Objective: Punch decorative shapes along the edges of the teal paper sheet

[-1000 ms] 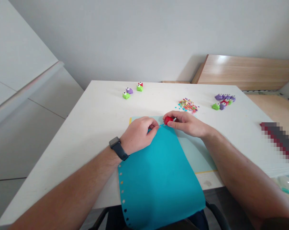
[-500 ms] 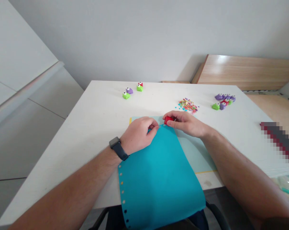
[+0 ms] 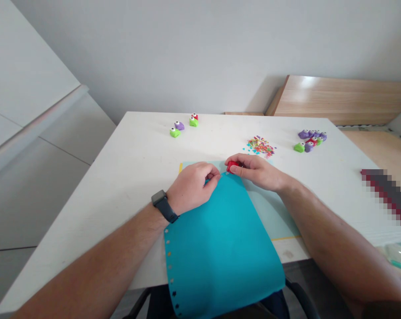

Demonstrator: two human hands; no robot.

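Note:
A teal sheet of paper lies across the table's front and hangs over its near edge. Small punched holes run down its left side, and some show along the far edge. My left hand pinches that far edge between thumb and fingers. In my right hand is a small red craft punch, gripped between thumb and fingers at the far right corner of the sheet. Fingers partly cover the punch, so whether its lever is pressed down is hidden.
Behind the right hand lies a heap of coloured paper cutouts. Several purple, green and red punches with eyes stand at the back right; more, including a green punch, are at the back left. A pale mat lies under the sheet.
The red punch and my right hand have shifted very slightly left along the sheet's far edge. My left hand keeps its place.

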